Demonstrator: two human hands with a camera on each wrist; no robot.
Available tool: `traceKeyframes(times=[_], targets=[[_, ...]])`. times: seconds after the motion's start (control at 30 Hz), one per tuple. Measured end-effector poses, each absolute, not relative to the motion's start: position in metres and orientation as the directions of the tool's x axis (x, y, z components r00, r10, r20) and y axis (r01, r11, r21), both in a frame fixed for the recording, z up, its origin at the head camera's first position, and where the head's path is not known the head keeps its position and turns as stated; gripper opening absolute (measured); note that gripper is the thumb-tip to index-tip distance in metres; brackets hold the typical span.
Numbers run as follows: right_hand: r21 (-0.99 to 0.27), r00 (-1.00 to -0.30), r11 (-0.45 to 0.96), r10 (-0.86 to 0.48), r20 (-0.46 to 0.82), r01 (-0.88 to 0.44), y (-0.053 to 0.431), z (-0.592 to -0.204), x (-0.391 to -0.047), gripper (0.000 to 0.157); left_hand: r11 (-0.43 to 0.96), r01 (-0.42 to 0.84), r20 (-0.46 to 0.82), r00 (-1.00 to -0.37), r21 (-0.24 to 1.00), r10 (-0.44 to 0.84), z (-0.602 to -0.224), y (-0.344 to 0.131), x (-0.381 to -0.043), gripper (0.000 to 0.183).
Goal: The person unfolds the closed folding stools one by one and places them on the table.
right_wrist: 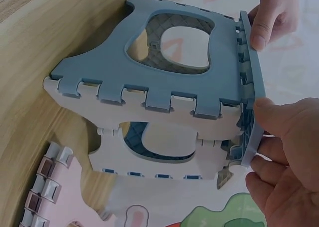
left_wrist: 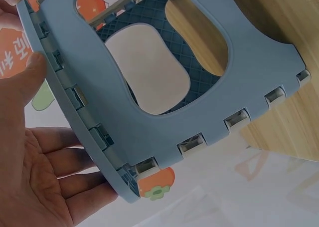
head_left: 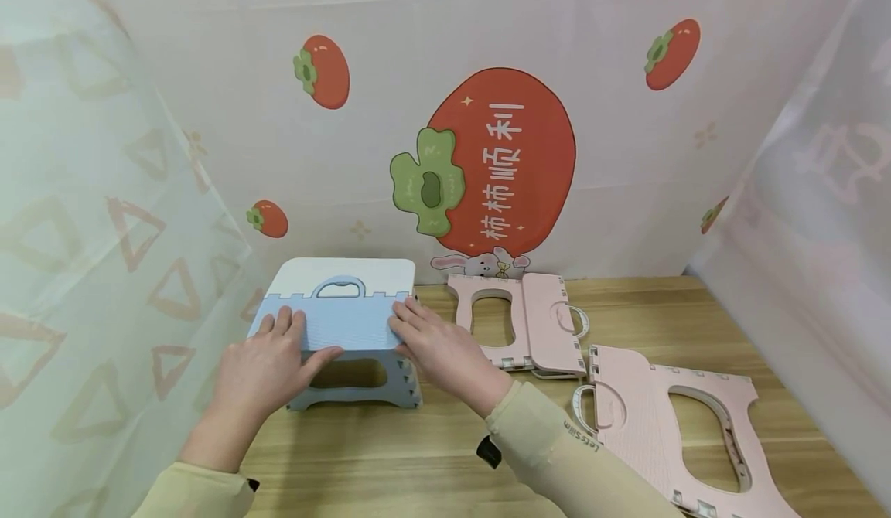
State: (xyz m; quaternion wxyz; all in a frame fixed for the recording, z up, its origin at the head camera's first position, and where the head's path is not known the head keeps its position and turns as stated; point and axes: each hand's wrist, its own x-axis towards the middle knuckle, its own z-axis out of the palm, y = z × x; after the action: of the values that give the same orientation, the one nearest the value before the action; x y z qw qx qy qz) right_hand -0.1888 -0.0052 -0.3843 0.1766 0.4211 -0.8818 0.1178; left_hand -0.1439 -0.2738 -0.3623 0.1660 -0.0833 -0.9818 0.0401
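A blue and white folding step stool (head_left: 348,321) stands unfolded on its legs at the left of the head view. My left hand (head_left: 261,367) lies over the front left of its blue top, with the thumb along the front edge. On the right front corner rests my right hand (head_left: 445,348), fingers on the top and thumb at the front edge. Both wrist views show the stool's blue leg panel (left_wrist: 259,57) spread apart from the top, with hinge teeth along its side. A white side panel (right_wrist: 149,159) also shows in the right wrist view.
Two pink folding stools lie folded flat on the wooden table (head_left: 390,464): one pink stool (head_left: 546,325) near the back wall, another pink stool (head_left: 640,417) at the right by my right sleeve. Printed cloth walls (head_left: 592,8) enclose the table at the back and sides.
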Motion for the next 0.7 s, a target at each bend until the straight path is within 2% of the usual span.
traceKeyframes(times=[0.33,0.7], targets=[[-0.061,-0.563,0.608,-0.688,0.457,-0.792,-0.003,-0.389,-0.192,0.043,0.987,0.133,0.326,-0.932,-0.094,0.157,-0.361,-0.270,-0.146,0.080],[0.015,-0.504,0.594,-0.696,0.512,-0.804,0.002,-0.396,-0.195,0.042,0.988,0.121,0.356,-0.923,-0.092,0.146,-0.363,-0.268,-0.151,0.082]])
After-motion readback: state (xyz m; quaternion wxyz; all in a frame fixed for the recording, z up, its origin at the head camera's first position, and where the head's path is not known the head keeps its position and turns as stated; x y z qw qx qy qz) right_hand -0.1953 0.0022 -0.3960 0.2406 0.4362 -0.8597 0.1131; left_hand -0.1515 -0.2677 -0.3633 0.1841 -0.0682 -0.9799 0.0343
